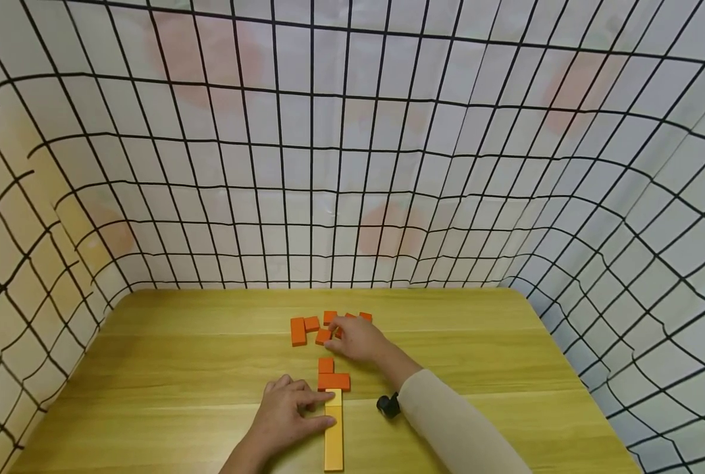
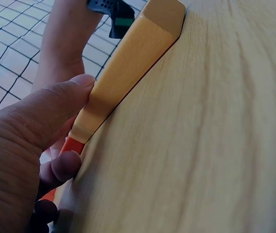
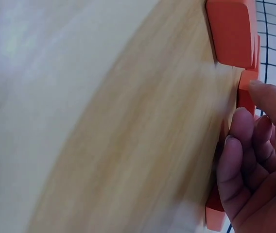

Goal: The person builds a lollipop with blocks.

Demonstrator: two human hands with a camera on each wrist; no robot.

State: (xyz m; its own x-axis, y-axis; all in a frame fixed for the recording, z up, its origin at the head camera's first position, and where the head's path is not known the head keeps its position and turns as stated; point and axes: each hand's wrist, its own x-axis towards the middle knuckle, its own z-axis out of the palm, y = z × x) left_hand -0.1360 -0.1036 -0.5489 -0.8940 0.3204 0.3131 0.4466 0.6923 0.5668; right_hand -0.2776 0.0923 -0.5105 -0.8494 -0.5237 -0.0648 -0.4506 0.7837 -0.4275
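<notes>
My left hand [image 1: 289,415] lies beside a row of yellow blocks. Its index fingertip touches the short yellow block [image 1: 334,398], and its thumb touches the long yellow block [image 1: 334,447]. Directly beyond them a long orange block [image 1: 340,382] lies crosswise, with a small orange block [image 1: 325,365] against its far side. Among loose orange pieces at the back, my right hand [image 1: 358,339] has its thumb against a small orange block [image 3: 247,90]. A gap shows between the thumb and the other fingers, which are bent. The hand partly covers several of these pieces.
An upright-lying orange block [image 1: 298,332] and a small orange block [image 1: 312,324] lie at the left of the loose group. A small black object [image 1: 388,405] stands near the right forearm. Black netting [image 1: 311,191] surrounds the wooden table [image 1: 210,355] at the back and sides.
</notes>
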